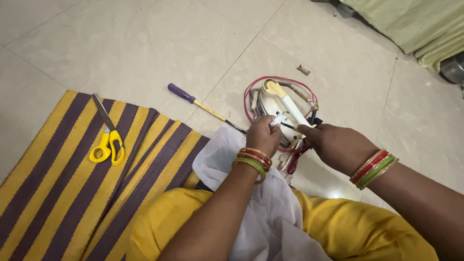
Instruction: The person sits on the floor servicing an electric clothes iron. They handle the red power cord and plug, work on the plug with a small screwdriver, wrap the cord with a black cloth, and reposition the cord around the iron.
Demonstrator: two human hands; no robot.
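A white and cream electric iron (278,104) lies on the tiled floor with a red cord (261,87) looped around it. My left hand (262,136) pinches a small white part (277,120) at the iron's handle. My right hand (333,142) grips a thin tool whose dark tip (288,126) points at that white part. Both wrists wear red, green and gold bangles.
A purple-handled screwdriver (200,104) lies on the floor left of the iron. Yellow-handled scissors (108,137) rest on a yellow and purple striped mat (58,193). White cloth (217,159) covers my lap. A green fabric (415,24) and metal pot (454,70) sit at top right.
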